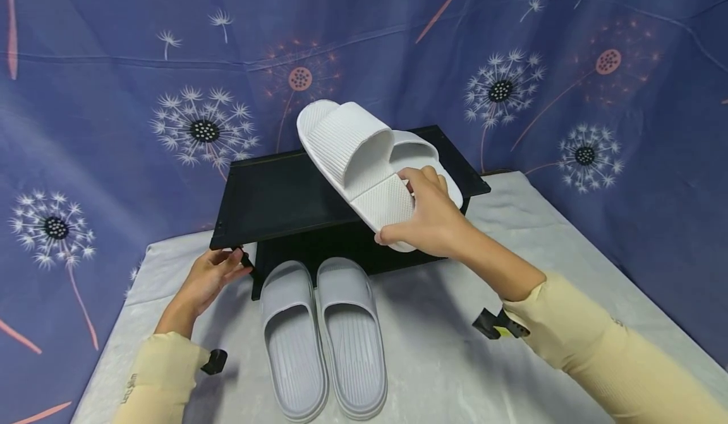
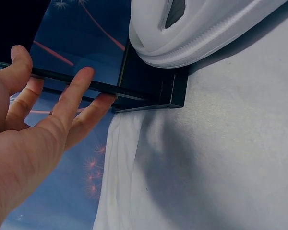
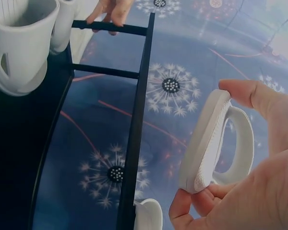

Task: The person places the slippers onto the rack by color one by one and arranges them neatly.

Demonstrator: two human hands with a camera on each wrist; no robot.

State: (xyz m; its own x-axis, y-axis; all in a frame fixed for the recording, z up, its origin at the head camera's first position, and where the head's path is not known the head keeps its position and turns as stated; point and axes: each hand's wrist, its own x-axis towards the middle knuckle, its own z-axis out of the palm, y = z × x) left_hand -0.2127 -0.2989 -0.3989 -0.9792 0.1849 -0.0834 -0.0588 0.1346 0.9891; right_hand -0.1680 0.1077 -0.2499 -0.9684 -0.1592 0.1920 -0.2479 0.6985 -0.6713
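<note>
Head view: pinching white slipper (image 1: pixel 344 152) mid-frame with right hand (image 1: pixel 430 214), gripping rack (image 1: pixel 279 196) lower left with left hand (image 1: pixel 207 278), likely to steady it.

Blue curtain (image 1: pixel 364 13), 2 pink blooms (image 1: pixel 300 78) in head view; white cloth (image 1: pixel 438 354), seemingly creased.

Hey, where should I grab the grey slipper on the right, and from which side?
I'd probably pinch the grey slipper on the right by its heel, coming from the near side: the open heel faces you, while the strapped toe points at the black rack and the other grey slipper lies close along its left.
</note>
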